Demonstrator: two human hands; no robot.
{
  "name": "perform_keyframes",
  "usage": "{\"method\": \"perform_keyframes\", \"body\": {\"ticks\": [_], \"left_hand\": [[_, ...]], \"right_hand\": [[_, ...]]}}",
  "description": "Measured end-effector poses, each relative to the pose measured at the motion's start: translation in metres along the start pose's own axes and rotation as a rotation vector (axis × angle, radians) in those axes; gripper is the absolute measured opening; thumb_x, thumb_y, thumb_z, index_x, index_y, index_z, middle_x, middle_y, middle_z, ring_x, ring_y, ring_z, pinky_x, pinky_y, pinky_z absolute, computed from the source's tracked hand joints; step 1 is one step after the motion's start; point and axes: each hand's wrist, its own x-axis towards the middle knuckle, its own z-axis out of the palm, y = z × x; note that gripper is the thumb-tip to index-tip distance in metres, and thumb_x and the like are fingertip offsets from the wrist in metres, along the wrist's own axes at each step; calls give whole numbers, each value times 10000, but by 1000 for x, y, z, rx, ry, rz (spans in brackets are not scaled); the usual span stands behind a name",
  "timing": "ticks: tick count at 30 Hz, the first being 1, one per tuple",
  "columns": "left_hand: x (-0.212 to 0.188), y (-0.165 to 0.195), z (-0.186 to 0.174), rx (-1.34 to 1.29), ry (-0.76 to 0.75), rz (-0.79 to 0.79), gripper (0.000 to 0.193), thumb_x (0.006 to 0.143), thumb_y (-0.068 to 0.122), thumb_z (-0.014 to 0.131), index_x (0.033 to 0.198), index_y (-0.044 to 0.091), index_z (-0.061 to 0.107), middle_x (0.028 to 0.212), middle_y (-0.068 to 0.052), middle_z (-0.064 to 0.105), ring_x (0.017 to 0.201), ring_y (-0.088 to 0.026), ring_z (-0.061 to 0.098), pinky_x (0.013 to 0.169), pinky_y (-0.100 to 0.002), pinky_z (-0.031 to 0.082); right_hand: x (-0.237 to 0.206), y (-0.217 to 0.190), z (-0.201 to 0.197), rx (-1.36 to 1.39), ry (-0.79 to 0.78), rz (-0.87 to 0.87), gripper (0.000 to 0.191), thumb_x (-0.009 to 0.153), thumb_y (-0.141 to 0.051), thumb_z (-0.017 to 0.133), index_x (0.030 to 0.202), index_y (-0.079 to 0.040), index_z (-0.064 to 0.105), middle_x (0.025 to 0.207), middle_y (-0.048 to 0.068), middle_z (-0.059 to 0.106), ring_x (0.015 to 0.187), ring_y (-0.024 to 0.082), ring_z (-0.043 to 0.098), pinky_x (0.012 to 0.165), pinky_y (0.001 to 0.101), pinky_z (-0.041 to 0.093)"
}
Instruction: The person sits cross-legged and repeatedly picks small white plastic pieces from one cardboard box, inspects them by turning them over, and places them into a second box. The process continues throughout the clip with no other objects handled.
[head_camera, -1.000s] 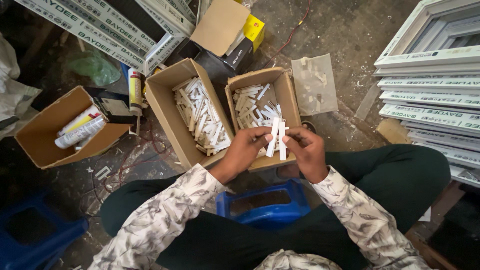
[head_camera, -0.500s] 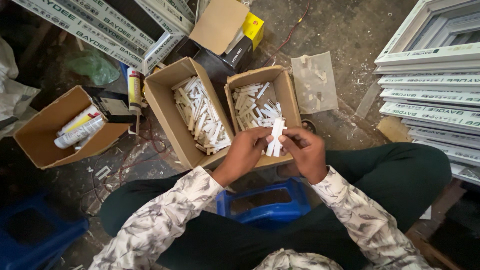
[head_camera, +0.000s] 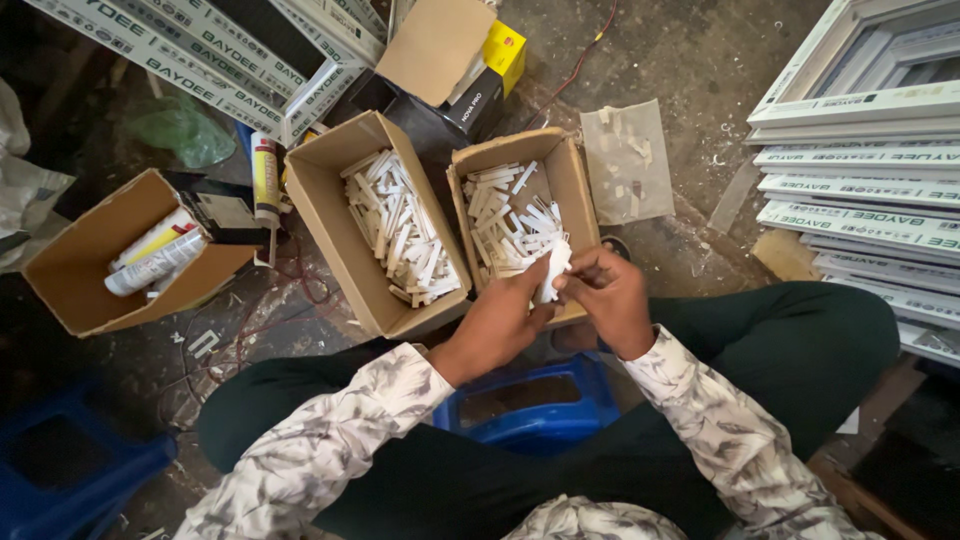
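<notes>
My left hand (head_camera: 500, 322) and my right hand (head_camera: 607, 297) meet over the near edge of the right cardboard box (head_camera: 572, 178). Together they pinch a small white plastic strip (head_camera: 552, 272), held nearly upright between the fingertips. That box holds several loose white plastic strips (head_camera: 510, 220). Beside it on the left, a second cardboard box (head_camera: 330, 215) is filled with more white strips (head_camera: 400, 225). My patterned sleeves and dark trousers fill the lower part of the view.
A blue plastic stool (head_camera: 535, 405) sits between my knees. At the left a tilted cardboard box (head_camera: 75, 265) holds sealant tubes (head_camera: 152, 255). White window frame profiles (head_camera: 860, 170) are stacked at the right, more profiles (head_camera: 190, 55) at top left. A clear bag (head_camera: 627, 162) lies beyond the boxes.
The white pieces in my hands were spread apart a second ago; now they are drawn together into one strip, lower and closer to the box edge.
</notes>
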Motion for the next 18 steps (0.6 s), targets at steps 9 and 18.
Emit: {"method": "perform_keyframes", "body": {"ticks": [9,18], "left_hand": [[-1,3,-6,149,-9,-17,546,810,-46,629,1347,-8,540,851,-276,696,820,-428,708,743,-506,540],[-6,1,-11,184,-25,46,224,860,18,664,1081,-18,666,815,-276,685,826,-433,701,743,-509,542]], "right_hand": [[10,-45,-6,-62,-340,-18,518,960,-38,681,1447,49,527,1375,88,545,1261,178,575,1051,322,488],[8,-26,-11,-257,-164,-87,237,1051,-152,631,1131,56,712,1098,105,701,990,150,672,879,280,546]]}}
